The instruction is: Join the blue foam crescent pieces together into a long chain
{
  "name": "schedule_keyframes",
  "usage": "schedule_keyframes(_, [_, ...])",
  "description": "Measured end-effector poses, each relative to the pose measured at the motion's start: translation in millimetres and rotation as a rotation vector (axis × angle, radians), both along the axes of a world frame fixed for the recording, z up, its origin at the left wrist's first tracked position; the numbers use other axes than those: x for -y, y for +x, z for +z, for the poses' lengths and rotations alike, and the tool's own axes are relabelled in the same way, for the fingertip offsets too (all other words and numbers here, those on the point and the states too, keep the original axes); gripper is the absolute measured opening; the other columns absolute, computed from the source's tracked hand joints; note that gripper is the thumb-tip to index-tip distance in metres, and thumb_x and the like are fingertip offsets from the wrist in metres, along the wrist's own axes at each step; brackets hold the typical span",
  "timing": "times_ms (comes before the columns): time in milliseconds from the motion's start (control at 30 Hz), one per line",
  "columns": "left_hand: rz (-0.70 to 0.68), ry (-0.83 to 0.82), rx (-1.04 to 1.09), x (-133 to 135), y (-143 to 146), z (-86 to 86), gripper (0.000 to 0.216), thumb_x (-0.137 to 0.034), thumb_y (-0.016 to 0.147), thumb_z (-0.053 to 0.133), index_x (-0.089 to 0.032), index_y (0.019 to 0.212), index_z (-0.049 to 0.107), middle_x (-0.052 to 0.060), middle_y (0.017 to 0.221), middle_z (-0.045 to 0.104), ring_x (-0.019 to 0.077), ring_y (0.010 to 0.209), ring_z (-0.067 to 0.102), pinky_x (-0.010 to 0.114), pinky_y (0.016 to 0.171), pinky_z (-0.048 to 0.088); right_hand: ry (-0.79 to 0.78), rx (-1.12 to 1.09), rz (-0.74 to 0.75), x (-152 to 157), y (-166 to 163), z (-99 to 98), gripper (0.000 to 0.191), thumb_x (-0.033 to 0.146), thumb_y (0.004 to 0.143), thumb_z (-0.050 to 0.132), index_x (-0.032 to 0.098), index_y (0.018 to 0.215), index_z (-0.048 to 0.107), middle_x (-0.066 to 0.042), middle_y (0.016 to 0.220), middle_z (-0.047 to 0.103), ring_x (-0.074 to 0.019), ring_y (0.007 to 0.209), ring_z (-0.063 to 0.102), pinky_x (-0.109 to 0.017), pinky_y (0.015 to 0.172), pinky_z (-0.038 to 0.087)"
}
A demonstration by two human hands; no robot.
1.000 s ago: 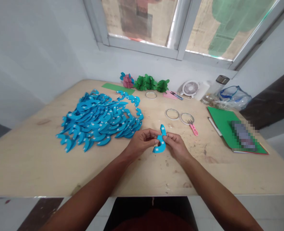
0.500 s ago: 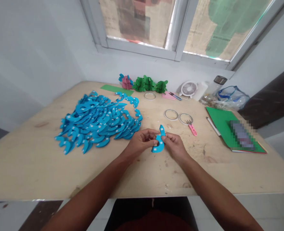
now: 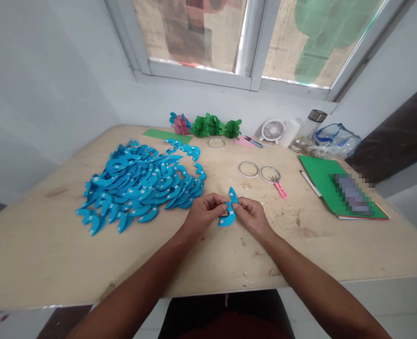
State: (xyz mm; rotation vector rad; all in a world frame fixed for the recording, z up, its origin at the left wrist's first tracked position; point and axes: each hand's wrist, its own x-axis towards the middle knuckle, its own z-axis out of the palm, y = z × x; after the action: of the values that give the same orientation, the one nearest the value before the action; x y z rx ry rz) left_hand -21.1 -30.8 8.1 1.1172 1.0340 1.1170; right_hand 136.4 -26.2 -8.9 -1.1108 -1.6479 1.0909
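A small curved blue paper piece (image 3: 228, 213) with white tape squares sits between my two hands just above the wooden table (image 3: 53, 249). My left hand (image 3: 203, 214) pinches its left side with curled fingers. My right hand (image 3: 251, 215) pinches its right side, fingers closed. To the left lies a big heap of similar blue curved pieces (image 3: 137, 181), apart from both hands.
Two tape rings (image 3: 248, 168) and pink scissors (image 3: 279, 187) lie beyond my hands. A green folder (image 3: 323, 176) is at the right. Green and pink paper flowers (image 3: 213, 126), a small white fan (image 3: 272, 130), a bottle (image 3: 309, 123) and a plastic bag (image 3: 335, 139) line the wall.
Both hands keep hold of the blue piece, turning it slightly. The view has tilted and shifted, so everything sits a little lower and to the left in the picture.
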Motion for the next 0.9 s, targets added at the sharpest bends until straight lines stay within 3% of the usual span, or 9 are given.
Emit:
schedule_keyframes(467, [-0.056, -0.025, -0.029, 3.4, 2.8, -3.8, 0.017, -0.027, 0.060, 0.071, -0.013, 0.065, 0.064, 0.000, 0.056, 0.061, 0.0099, 0.051, 0.053, 0.021, 0.048, 0.044, -0.034, -0.092, -0.068, -5.5, 1.6, -7.9, 0.024, 0.040, 0.078, 0.057, 0.018, 0.071, 0.061, 0.001, 0.058, 0.051, -0.0117, 0.054, 0.043, -0.025, 0.052, 0.035])
schedule_keyframes(733, [-0.062, -0.063, 0.006, 3.6, 2.2, -8.1, 0.018, -0.027, 0.059, 0.072, -0.013, 0.066, 0.064, 0.000, 0.056, 0.062, 0.0105, 0.051, 0.054, 0.022, 0.049, 0.044, -0.069, -0.113, -0.081, -6.3, 2.3, -8.2, 0.025, 0.039, 0.076, 0.059, 0.017, 0.066, 0.061, 0.002, 0.056, 0.050, -0.0109, 0.052, 0.043, -0.025, 0.051, 0.033])
schedule_keyframes(900, [-0.069, -0.096, 0.038, 2.3, 1.0, -9.7, 0.016, -0.025, 0.059, 0.072, -0.014, 0.068, 0.065, 0.000, 0.058, 0.063, 0.0104, 0.052, 0.054, 0.022, 0.051, 0.044, -0.112, -0.153, -0.010, -5.2, 2.8, -1.0, 0.022, 0.038, 0.076, 0.060, 0.017, 0.068, 0.059, 0.003, 0.055, 0.045, -0.0098, 0.052, 0.039, -0.023, 0.049, 0.031])
